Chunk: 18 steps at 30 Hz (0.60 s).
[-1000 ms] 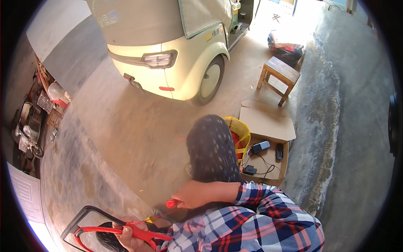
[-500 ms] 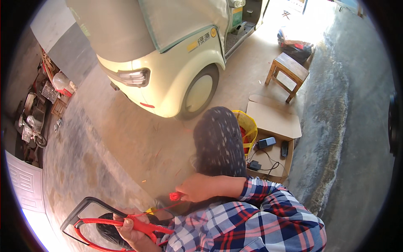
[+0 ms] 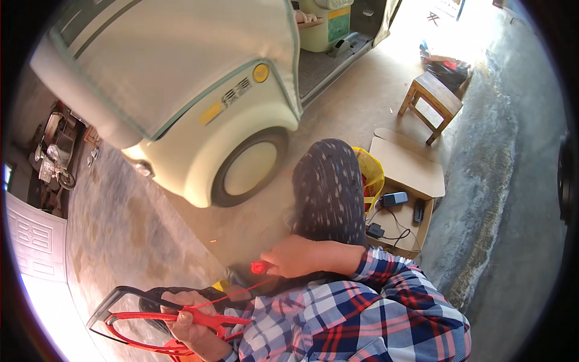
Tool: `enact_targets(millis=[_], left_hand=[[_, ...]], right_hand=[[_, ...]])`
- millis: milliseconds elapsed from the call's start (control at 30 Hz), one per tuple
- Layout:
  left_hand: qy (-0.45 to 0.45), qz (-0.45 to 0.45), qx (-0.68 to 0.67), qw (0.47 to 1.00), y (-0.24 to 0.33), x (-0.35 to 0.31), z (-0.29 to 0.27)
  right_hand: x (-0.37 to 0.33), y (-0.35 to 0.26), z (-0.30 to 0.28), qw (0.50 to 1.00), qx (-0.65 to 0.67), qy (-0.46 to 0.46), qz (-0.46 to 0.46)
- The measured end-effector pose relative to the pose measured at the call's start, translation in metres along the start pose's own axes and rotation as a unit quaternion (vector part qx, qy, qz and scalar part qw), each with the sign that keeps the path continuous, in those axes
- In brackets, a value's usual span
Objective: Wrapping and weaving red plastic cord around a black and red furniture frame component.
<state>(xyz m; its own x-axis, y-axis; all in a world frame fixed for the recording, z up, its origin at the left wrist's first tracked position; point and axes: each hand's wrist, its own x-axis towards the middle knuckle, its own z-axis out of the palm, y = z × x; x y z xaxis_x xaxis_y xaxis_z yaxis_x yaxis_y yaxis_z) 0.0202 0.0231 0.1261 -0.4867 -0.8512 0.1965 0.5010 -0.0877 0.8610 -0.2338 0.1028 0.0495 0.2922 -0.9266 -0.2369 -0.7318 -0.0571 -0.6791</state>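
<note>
My left hand point(image 3: 192, 314) grips a curved frame point(image 3: 142, 315) wrapped in red cord, with a black bent handle point(image 3: 142, 290) at its outer side. Pinched in my right hand point(image 3: 297, 256) is a small bundle of red cord point(image 3: 259, 267), held in front of my lap. A thin red strand point(image 3: 232, 295) runs between the bundle and the wrapped frame. More red-orange material hangs below my left hand, partly hidden by the frame.
A pale three-wheeled vehicle point(image 3: 199, 66) stands close ahead, its wheel point(image 3: 250, 169) near my knee. Right of my knee are a yellow bag point(image 3: 377, 170) and an open cardboard box point(image 3: 410, 158) with a charger and cables. A wooden stool point(image 3: 437, 93) stands beyond.
The vehicle has moved nearer and to the left against the floor, and the view has shifted slightly. My hands keep their grips; the strand between them looks straighter.
</note>
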Motion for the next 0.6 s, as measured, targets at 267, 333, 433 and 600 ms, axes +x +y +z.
enact_targets(millis=[267, 333, 433, 600], left_hand=[[-0.012, 0.013, 0.013, 1.000, 0.001, -0.003, 0.005], [0.002, 0.019, 0.014, 1.000, 0.004, -0.007, 0.007], [-0.013, 0.013, 0.019, 1.000, 0.005, -0.006, 0.006], [-0.027, 0.023, 0.034, 0.999, 0.005, -0.010, 0.002]], right_hand=[[0.000, -0.001, -0.001, 1.000, -0.006, -0.007, -0.003], [0.001, -0.003, -0.002, 1.000, -0.004, -0.014, -0.005], [-0.001, -0.008, -0.011, 1.000, 0.008, -0.024, 0.008], [0.000, -0.003, -0.003, 1.000, 0.001, -0.004, -0.009]])
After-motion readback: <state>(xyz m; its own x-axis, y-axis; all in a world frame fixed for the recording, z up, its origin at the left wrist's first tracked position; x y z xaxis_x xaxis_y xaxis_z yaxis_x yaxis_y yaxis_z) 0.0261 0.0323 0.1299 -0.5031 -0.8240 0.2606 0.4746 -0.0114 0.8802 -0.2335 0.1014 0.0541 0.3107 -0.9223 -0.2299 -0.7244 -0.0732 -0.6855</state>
